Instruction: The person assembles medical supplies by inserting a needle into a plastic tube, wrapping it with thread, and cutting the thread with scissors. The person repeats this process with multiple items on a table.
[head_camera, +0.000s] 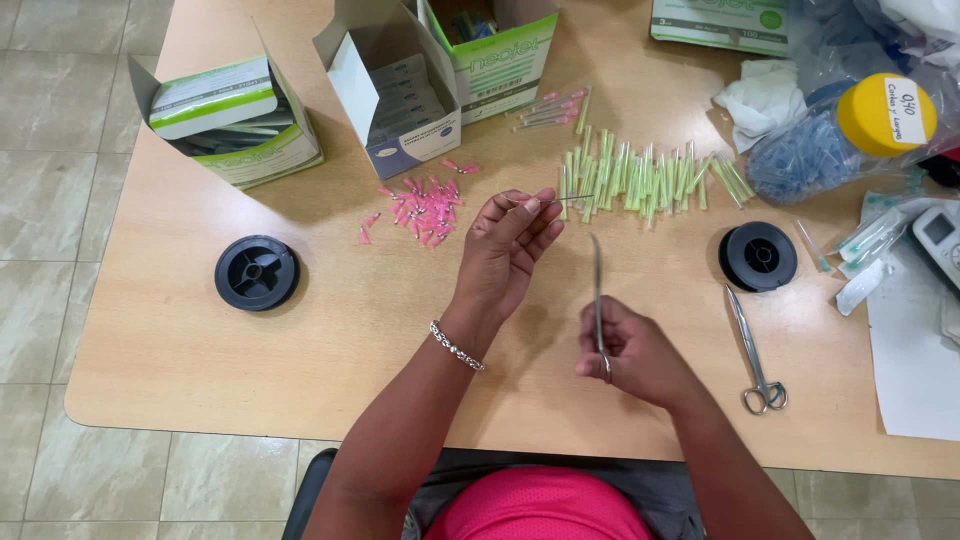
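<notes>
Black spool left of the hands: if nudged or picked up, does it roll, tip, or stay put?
The black spool lies flat on its broad face on the wooden table, so a nudge would probably slide it rather than roll it. It looks low and wide, so tipping seems unlikely. If stood on edge, its round rim would likely roll. It appears to be plastic, probably light.

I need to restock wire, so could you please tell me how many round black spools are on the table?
2. One round black spool lies at the table's left, the other round black spool at the right, above the metal scissors. None seems hidden.
</notes>
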